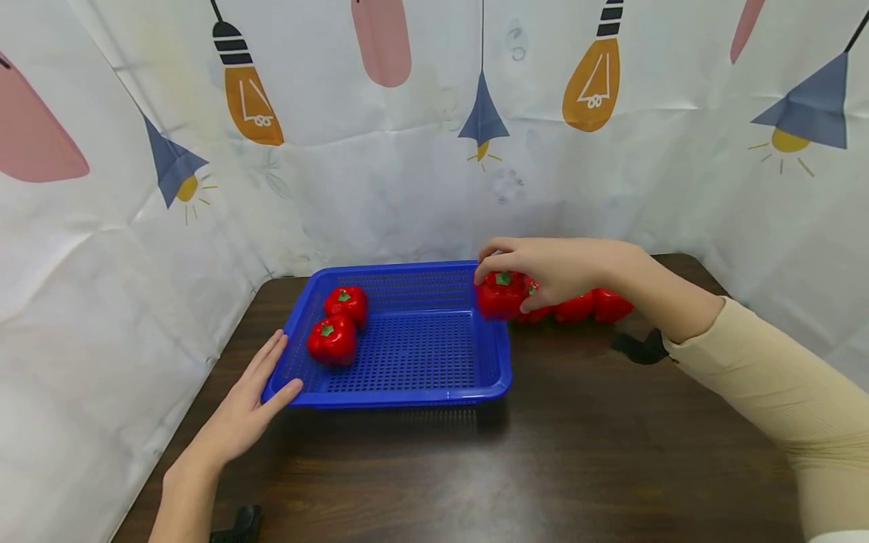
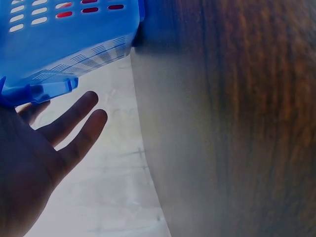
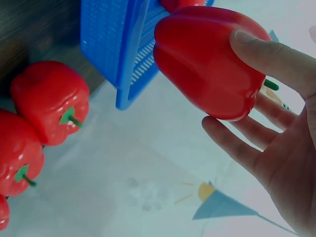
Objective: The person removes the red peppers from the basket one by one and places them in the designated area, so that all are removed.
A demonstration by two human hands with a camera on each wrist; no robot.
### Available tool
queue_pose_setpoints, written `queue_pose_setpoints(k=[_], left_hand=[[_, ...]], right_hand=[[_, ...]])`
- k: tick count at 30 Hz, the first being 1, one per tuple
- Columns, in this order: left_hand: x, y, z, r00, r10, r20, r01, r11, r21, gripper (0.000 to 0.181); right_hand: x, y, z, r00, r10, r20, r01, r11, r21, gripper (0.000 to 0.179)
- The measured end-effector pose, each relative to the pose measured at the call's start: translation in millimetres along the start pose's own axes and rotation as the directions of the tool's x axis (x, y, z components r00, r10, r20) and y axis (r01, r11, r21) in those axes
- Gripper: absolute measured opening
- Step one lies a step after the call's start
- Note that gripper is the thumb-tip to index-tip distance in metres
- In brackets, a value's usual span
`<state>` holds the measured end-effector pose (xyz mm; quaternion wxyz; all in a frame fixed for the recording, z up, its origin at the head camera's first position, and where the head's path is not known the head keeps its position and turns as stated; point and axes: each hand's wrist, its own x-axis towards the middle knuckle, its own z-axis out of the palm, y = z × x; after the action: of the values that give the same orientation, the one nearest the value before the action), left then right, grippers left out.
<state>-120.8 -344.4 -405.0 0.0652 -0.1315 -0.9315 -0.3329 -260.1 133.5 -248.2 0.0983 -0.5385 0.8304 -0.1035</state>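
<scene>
A red bell pepper [image 3: 207, 61] with a green stem is pinched between the thumb and fingers of my right hand [image 1: 553, 268]. In the head view this pepper [image 1: 501, 296] hangs at the right rim of a blue plastic basket [image 1: 407, 400]. Inside the basket, toward its left side, lie two red bell peppers, a front one [image 1: 333, 340] and a back one [image 1: 347, 304]. My left hand [image 1: 237, 415] rests with spread, straight fingers against the basket's left rim. From the left wrist view, those fingers [image 2: 81, 133] extend beside the basket wall [image 2: 64, 44].
Right of the basket, several more red bell peppers [image 1: 611, 305] stand in a row on the dark wooden table [image 1: 577, 437]. A white curtain [image 1: 380, 181] printed with lamps hangs behind and beside the table. A black strap [image 1: 641, 347] shows by the right wrist.
</scene>
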Motion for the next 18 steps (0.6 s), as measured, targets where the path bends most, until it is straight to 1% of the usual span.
queue_pose_setpoints(k=[7, 11, 18], left_hand=[[0.3, 0.3, 0.4, 1.000, 0.001, 0.000, -0.001, 1.000, -0.003, 0.077], [-0.2, 0.0, 0.5, 1.000, 0.002, -0.006, -0.002, 1.000, -0.005, 0.077], [-1.2, 0.9, 0.1, 1.000, 0.002, -0.007, -0.002, 1.000, 0.003, 0.077]], right_hand=[[-21.5, 9, 4, 0.998, 0.010, -0.055, -0.010, 1.000, -0.001, 0.059], [-32.6, 15, 7, 0.997, 0.033, -0.073, -0.033, 0.999, 0.009, 0.060], [-47.7, 26, 20, 0.995, 0.068, -0.076, -0.066, 0.998, 0.019, 0.062]])
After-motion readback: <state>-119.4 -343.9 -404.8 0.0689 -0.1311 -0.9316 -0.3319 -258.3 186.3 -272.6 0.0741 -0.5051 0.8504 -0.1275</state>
